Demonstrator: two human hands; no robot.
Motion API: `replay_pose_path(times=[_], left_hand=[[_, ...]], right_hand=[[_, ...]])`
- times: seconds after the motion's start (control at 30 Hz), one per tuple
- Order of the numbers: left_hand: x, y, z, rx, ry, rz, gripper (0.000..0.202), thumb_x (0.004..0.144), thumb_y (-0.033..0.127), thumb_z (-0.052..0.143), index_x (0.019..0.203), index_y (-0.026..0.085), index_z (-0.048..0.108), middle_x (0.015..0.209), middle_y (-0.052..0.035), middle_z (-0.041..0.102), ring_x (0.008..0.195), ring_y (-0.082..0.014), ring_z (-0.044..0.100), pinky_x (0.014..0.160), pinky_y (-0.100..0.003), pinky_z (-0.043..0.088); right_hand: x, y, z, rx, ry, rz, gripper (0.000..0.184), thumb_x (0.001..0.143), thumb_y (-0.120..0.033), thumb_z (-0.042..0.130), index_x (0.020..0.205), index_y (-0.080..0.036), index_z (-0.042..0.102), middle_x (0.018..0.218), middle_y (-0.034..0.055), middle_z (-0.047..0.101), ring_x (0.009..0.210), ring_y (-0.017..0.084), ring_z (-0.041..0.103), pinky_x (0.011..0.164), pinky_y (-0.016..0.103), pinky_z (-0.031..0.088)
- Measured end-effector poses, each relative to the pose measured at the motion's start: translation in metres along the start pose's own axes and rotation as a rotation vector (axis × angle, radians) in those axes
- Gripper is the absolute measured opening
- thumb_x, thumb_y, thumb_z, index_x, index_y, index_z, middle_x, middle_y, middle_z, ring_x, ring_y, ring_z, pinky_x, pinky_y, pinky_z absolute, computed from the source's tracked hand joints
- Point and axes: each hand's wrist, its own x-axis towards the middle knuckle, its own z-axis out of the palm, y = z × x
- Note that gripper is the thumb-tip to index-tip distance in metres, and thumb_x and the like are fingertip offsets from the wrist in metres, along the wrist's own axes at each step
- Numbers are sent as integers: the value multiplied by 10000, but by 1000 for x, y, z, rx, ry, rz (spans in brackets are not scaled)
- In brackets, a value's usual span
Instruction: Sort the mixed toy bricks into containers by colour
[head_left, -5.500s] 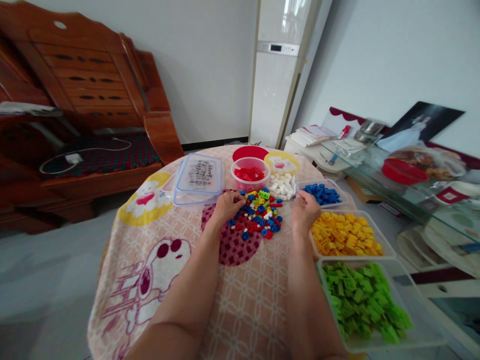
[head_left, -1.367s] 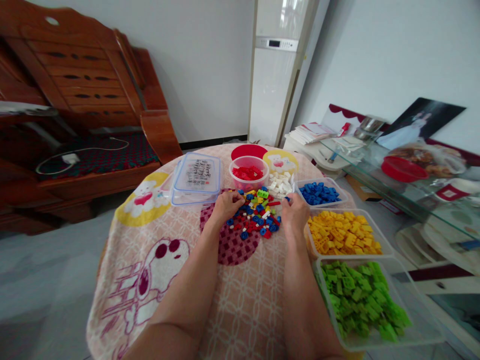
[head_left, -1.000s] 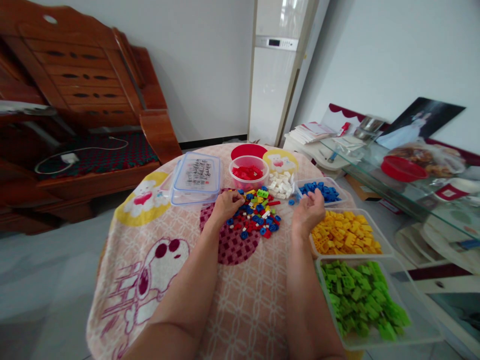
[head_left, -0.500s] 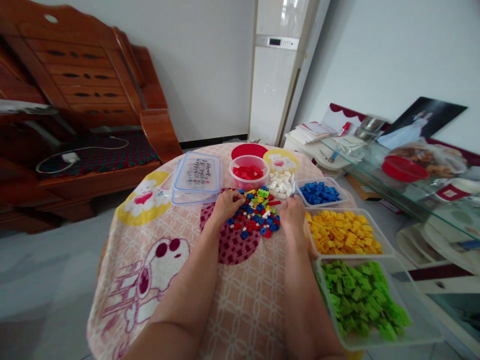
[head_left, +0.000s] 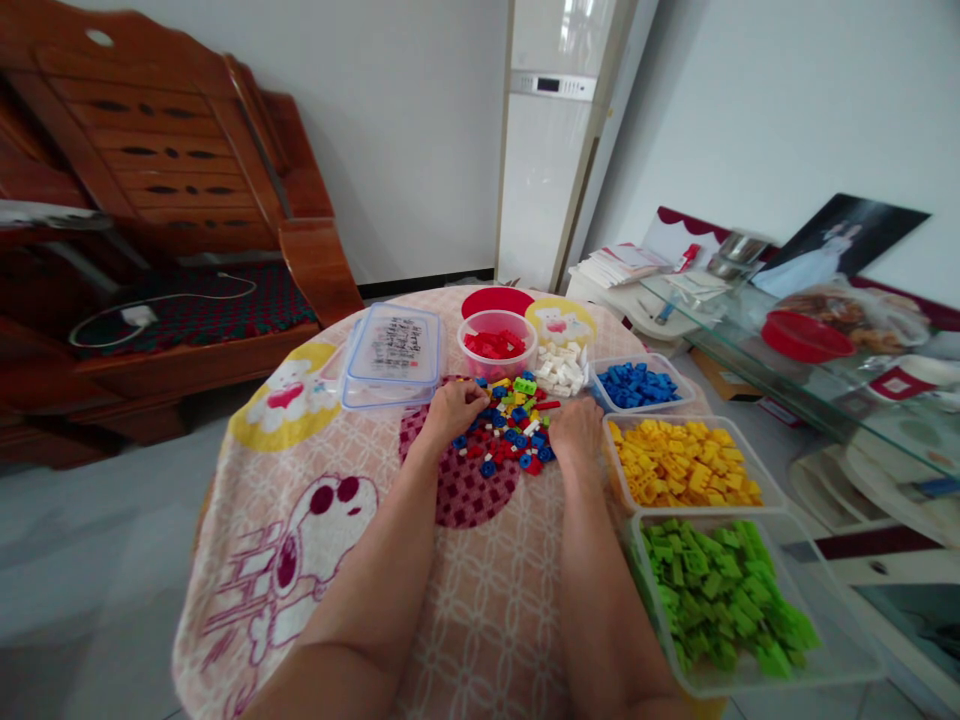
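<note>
The left grip point(head_left: 451, 410) curls at the left edge of the mixed bricks point(head_left: 511, 432), the right grip point(head_left: 577, 430) at their right; whether either pinches one I cannot tell. Just right stands the blue-brick tray point(head_left: 646, 407), then the yellow-brick tray point(head_left: 771, 499) and green-brick tray point(head_left: 844, 640) along the right side of the worktop point(head_left: 247, 470); patterned cloth point(head_left: 499, 610) spreads between the forearms point(head_left: 379, 565)

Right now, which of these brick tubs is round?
The red-brick tub, just beyond the mixed brick pile: its rim is circular, whereas the blue-brick tub, yellow-brick tub and green-brick tub are rectangular.
</note>
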Motion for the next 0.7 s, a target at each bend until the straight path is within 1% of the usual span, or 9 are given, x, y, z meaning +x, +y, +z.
replay_pose_path(times=[0.17, 0.3, 0.4, 0.57, 0.7], left_hand=[[1, 0, 0, 0, -7, -12, 199, 785, 283, 606, 750, 156, 756, 625, -22, 668, 628, -160, 585, 622, -260, 377], [1, 0, 0, 11, -6, 2, 210, 789, 289, 598, 755, 159, 759, 633, -20, 678, 643, -160, 589, 626, -256, 384], [1, 0, 0, 6, -6, 9, 216, 800, 287, 594, 765, 155, 761, 630, -18, 680, 642, -157, 590, 612, -250, 382], [1, -1, 1, 4, -2, 2, 206, 801, 280, 606, 777, 153, 767, 645, -23, 693, 641, -158, 601, 611, -250, 392], [1, 0, 1, 10, -11, -9, 210, 797, 281, 601, 778, 157, 769, 635, -24, 689, 640, -164, 604, 618, -256, 398]], right_hand=[[1, 2, -9, -13, -13, -36, 295, 935, -158, 517, 941, -59, 796, 1070, 234, 719, 1030, 313, 661, 873, 355, 472], [2, 0, -18, -21, -66, -57, 323, 960, -187, 509, 998, -29, 788, 1094, 230, 730, 1070, 301, 670, 904, 334, 461], [1, -2, -22, -45, -116, -83, 332, 967, -187, 495, 1000, -36, 789, 1081, 224, 743, 1079, 290, 673, 922, 329, 451], [0, -3, -24, -103, -192, -143, 341, 975, -148, 460, 1023, -63, 787, 1083, 194, 754, 1096, 260, 668, 942, 316, 440], [-1, -2, -24, -114, -199, -132, 341, 965, -123, 458, 1040, -38, 780, 1106, 212, 745, 1109, 280, 661, 921, 320, 449]])
